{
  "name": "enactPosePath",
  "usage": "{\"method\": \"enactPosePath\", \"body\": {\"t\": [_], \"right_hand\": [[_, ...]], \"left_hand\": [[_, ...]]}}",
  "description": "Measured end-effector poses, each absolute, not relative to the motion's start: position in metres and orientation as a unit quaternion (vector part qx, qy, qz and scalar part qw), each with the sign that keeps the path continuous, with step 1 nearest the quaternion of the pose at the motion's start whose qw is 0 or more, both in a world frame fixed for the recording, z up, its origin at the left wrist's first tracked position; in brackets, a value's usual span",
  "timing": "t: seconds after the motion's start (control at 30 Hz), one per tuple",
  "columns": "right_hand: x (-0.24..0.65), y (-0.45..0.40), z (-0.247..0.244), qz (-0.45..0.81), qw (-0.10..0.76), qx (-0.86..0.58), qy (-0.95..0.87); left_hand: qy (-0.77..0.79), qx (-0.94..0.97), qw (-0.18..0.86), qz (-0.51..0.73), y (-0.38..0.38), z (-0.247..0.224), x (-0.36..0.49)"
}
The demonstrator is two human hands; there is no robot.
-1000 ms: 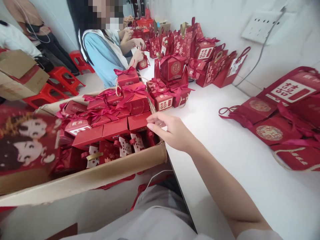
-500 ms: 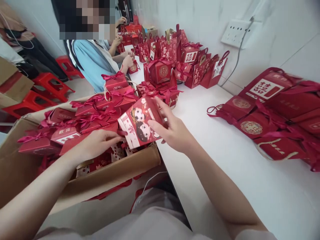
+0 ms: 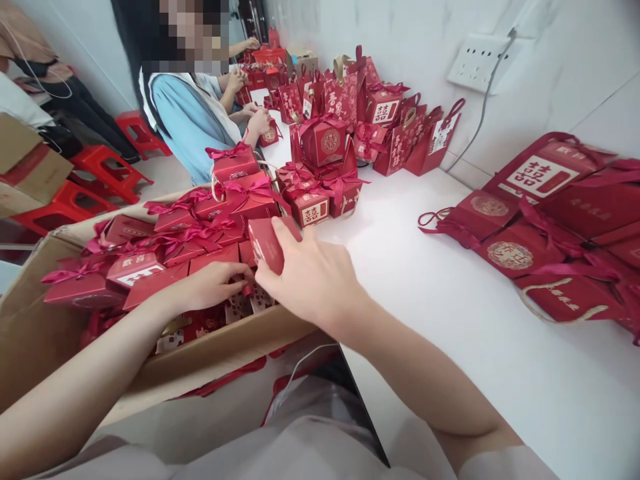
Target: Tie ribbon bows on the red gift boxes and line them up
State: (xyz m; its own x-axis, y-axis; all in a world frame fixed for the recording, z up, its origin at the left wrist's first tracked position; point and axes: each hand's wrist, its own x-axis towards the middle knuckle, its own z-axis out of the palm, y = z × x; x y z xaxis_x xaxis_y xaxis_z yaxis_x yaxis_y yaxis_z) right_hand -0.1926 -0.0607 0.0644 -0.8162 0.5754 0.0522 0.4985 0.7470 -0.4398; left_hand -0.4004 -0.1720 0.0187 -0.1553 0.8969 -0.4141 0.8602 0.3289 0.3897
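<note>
My right hand [image 3: 315,273] is closed round a small red gift box [image 3: 267,240], held tilted over the near right corner of an open cardboard carton [image 3: 220,353]. Most of the box's front is hidden by the fingers. Just left of it, my left hand [image 3: 210,287] reaches over the carton with its fingers drawn together. A small red bit shows at its fingertips; what it belongs to is unclear. Red gift boxes with ribbon bows [image 3: 200,230] fill the carton under and beyond both hands.
Red boxes and bags [image 3: 345,113] crowd the far end of the white table [image 3: 400,253]. More red boxes [image 3: 545,220] are piled at the right. A wall socket panel [image 3: 483,63] has a hanging cable. A co-worker in a blue top [image 3: 185,127] handles boxes.
The box in my right hand has turned, so its printed couple picture no longer shows, and it has shifted slightly. My left hand has moved slightly right and down.
</note>
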Motion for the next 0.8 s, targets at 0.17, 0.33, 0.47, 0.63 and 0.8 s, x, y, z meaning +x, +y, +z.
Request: {"method": "enactPosePath", "body": {"t": [0.17,0.33,0.47,0.63,0.8], "right_hand": [[-0.198,-0.035,0.078,0.207,0.049,-0.265,-0.94],[-0.202,-0.024,0.085,0.189,0.044,-0.232,-0.953],[-0.203,-0.023,0.089,0.172,0.044,-0.173,-0.969],[-0.209,-0.036,0.084,0.164,0.079,-0.196,-0.964],[-0.217,-0.062,0.074,0.164,0.123,-0.234,-0.95]], "left_hand": [[0.756,0.565,0.326,0.051,-0.167,0.006,-0.413],[0.765,0.545,0.335,0.076,-0.166,0.003,-0.412],[0.783,0.544,0.296,0.052,-0.165,0.009,-0.401],[0.792,0.544,0.274,0.039,-0.163,0.013,-0.394],[0.795,0.548,0.256,0.043,-0.163,0.017,-0.391]]}}
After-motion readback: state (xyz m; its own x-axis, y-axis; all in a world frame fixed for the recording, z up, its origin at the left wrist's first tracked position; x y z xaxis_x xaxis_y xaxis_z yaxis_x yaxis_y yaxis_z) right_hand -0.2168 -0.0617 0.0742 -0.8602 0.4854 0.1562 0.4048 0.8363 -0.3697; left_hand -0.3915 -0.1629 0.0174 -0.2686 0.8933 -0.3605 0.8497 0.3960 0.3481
